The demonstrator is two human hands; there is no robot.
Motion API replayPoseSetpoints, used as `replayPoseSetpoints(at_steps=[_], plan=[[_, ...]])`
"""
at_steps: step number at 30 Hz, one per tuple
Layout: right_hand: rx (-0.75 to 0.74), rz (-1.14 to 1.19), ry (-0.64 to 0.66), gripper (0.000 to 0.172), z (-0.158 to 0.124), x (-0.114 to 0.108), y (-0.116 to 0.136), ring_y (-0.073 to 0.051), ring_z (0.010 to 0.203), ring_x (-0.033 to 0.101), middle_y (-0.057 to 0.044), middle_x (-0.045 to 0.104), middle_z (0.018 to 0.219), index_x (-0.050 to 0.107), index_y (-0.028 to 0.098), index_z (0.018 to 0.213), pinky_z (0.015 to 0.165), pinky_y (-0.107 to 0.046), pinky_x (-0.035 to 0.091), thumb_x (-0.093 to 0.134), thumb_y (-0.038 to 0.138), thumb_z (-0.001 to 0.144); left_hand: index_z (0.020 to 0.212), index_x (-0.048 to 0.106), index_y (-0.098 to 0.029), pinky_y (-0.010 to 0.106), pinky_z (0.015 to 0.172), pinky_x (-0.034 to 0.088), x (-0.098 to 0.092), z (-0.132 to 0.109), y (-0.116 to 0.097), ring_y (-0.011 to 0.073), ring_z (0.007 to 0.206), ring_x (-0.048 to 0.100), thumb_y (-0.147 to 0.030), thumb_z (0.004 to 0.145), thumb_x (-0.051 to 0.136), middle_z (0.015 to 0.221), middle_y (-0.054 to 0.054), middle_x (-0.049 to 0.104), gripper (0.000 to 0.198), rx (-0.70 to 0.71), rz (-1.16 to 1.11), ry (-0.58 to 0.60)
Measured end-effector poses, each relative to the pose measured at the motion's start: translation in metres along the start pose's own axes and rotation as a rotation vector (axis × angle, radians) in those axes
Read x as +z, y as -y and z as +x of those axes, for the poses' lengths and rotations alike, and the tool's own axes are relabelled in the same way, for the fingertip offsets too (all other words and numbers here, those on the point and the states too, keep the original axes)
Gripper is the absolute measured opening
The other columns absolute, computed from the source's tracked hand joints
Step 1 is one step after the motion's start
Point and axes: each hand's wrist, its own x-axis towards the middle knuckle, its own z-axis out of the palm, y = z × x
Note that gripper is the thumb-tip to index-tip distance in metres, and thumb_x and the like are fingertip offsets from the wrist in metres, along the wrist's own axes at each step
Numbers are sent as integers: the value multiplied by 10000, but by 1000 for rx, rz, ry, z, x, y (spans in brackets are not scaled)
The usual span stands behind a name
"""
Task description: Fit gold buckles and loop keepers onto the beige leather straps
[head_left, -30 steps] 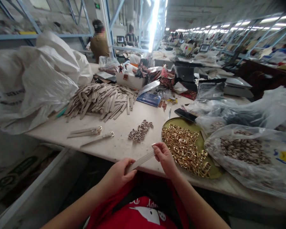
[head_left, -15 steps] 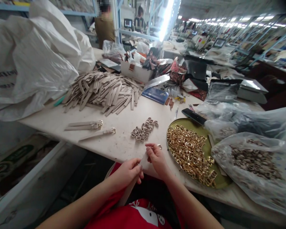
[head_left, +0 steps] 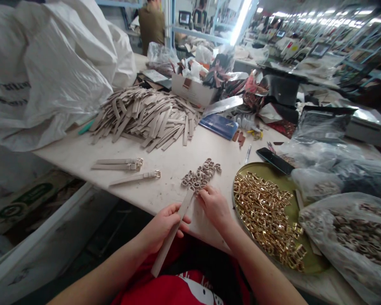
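My left hand (head_left: pixel 167 222) is closed on a flat grey-beige strap (head_left: pixel 170 237), which slants from near my lap up toward the table. My right hand (head_left: pixel 213 205) has its fingers pinched together at the near edge of a small pile of beige loops (head_left: pixel 199 176); what is between the fingertips is too small to make out. To the right lies a round olive tray (head_left: pixel 319 258) holding many gold buckles (head_left: pixel 266 212). Several straps with gold buckles (head_left: pixel 135 177) rest on the table at left, below a large heap of plain straps (head_left: pixel 149 116).
A large white sack (head_left: pixel 57 67) stands at the left. Behind are a white box (head_left: pixel 190 90) of scraps and a blue packet (head_left: pixel 219 126). A black phone (head_left: pixel 274 160) lies beyond the tray, and a clear bag of loops (head_left: pixel 358 224) at the right. A person (head_left: pixel 151 27) is in the background.
My right hand has moved forward to the loop pile, away from the strap's end. The strap shows more fully in my left hand. The view has shifted slightly.
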Motion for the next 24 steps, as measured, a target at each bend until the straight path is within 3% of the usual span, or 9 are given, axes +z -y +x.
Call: replayPoseSetpoints(at_steps=[4, 7, 10, 14, 16, 19, 24], plan=[[-23, -7, 28, 117, -1, 2, 3, -192, 786, 534, -78, 613, 846, 577, 173, 794, 698, -281, 384, 473, 138, 836, 913, 535, -142, 160, 487, 417, 1, -5, 0, 68, 571, 561, -133, 706, 481, 797, 17, 594, 215, 14, -23, -4], [42, 140, -8, 180, -3, -1, 5, -198, 796, 546, -87, 624, 860, 584, 168, 911, 708, -295, 399, 444, 94, 825, 906, 535, -137, 152, 486, 421, 3, -12, 0, 66, 580, 564, -132, 714, 475, 809, 22, 597, 201, 28, -18, -12], [175, 595, -87, 233, -15, -7, 7, -187, 802, 556, -74, 621, 913, 566, 193, 1036, 713, -307, 422, 451, 184, 834, 938, 524, -132, 141, 468, 417, 5, -19, 3, 58, 559, 555, -126, 726, 463, 802, 24, 601, 221, 34, -1, -12], [448, 1452, 6, 257, -41, -18, 13, -127, 623, 542, -1, 591, 720, 600, 201, 958, 622, -277, 450, 570, 366, 764, 957, 525, -128, 126, 420, 389, 13, -26, 9, 47, 499, 529, -175, 762, 464, 744, 14, 594, 210, 70, 36, 63], [546, 1728, 23, 281, -53, -23, 18, -100, 603, 540, 15, 588, 714, 610, 202, 900, 614, -254, 454, 658, 382, 690, 958, 532, -126, 124, 413, 386, 18, -29, 11, 48, 492, 527, -186, 764, 471, 726, 12, 590, 212, 62, 48, 103], [632, 1876, 9, 290, -65, -28, 22, -78, 579, 540, 23, 597, 707, 606, 197, 842, 583, -218, 446, 725, 355, 629, 948, 545, -123, 129, 418, 391, 25, -34, 11, 54, 506, 539, -147, 728, 484, 734, 18, 595, 230, -1, 34, 143], [684, 1889, -57, 285, -78, -25, 20, -51, 529, 491, 34, 587, 667, 617, 201, 873, 488, -158, 385, 721, 333, 643, 954, 562, -130, 133, 428, 393, 30, -39, 11, 61, 528, 551, -117, 691, 494, 757, 22, 610, 272, -81, -3, 173]])
